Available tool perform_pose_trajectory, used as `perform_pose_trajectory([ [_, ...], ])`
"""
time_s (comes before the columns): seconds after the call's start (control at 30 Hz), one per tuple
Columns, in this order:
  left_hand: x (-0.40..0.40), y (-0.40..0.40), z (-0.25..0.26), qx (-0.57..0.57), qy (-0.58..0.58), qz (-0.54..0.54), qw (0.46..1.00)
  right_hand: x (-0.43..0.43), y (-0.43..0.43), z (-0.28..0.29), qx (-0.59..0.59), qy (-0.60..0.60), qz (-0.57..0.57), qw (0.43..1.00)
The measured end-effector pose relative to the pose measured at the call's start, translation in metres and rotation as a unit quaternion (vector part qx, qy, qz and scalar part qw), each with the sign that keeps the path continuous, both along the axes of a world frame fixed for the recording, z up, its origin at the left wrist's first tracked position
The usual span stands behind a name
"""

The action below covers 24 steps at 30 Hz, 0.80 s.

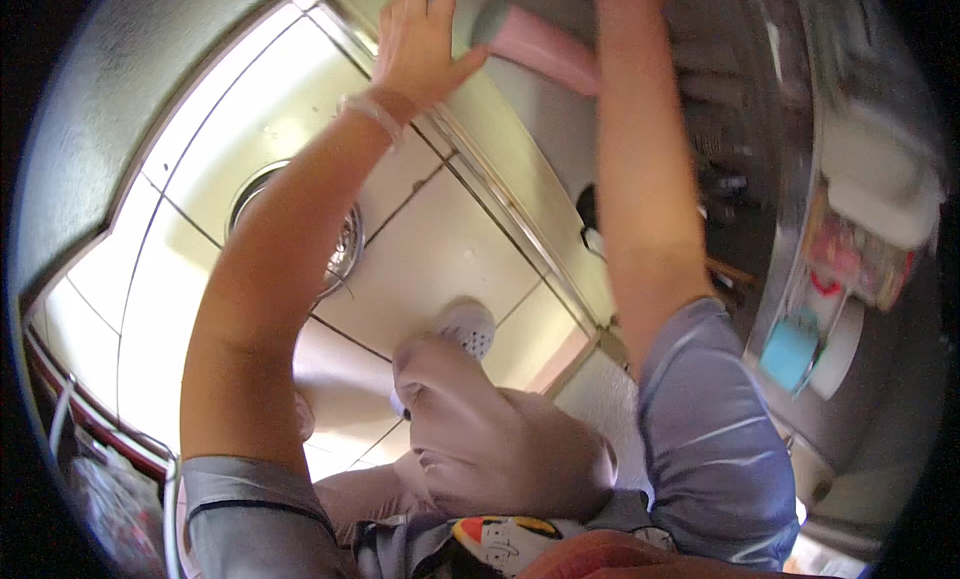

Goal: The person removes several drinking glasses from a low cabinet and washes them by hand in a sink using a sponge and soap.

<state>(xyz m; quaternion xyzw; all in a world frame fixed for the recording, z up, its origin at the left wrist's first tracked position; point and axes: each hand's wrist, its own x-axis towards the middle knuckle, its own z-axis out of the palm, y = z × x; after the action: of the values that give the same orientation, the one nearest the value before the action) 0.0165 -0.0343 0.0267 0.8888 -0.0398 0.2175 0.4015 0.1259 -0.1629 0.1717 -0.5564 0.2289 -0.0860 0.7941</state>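
My left hand (420, 50) is raised at the top of the view, thumb spread from the fingers and nothing seen in its grasp. A pale band (373, 118) circles that wrist. The thumb tip comes close to the grey end of a pink cylindrical container (547, 50), possibly a bottle or tumbler, which lies on its side; whether they touch cannot be told. My right forearm (645, 166) crosses in front of the container's other end. The right hand itself is cut off by the upper edge.
Below my left forearm a round metal bowl (346, 253) rests on the tiled floor (420, 256), near my perforated white shoe (469, 328). Along the right are a white container (874, 196), a blue roll-like item (791, 354) and blurred dark clutter. A plastic bag (116, 504) sits lower left.
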Motion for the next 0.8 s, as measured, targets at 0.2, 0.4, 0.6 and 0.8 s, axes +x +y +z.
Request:
perform_pose_trajectory([
  [0.2,0.043,-0.060,0.021,0.321,0.104,-0.184,0.923,-0.186,-0.007,-0.013,0.204,-0.054,0.177,0.961],
  [0.4,0.053,-0.108,0.032,0.326,0.187,-0.206,0.904,-0.328,-0.089,-0.022,0.107,-0.014,0.182,0.977],
  [0.6,0.033,-0.183,0.057,0.141,0.127,-0.259,0.947,-0.382,-0.106,-0.016,0.184,0.054,0.095,0.977],
  [0.8,0.026,-0.238,0.037,0.000,0.270,-0.334,0.903,-0.379,-0.123,-0.018,0.179,0.048,0.110,0.976],
])
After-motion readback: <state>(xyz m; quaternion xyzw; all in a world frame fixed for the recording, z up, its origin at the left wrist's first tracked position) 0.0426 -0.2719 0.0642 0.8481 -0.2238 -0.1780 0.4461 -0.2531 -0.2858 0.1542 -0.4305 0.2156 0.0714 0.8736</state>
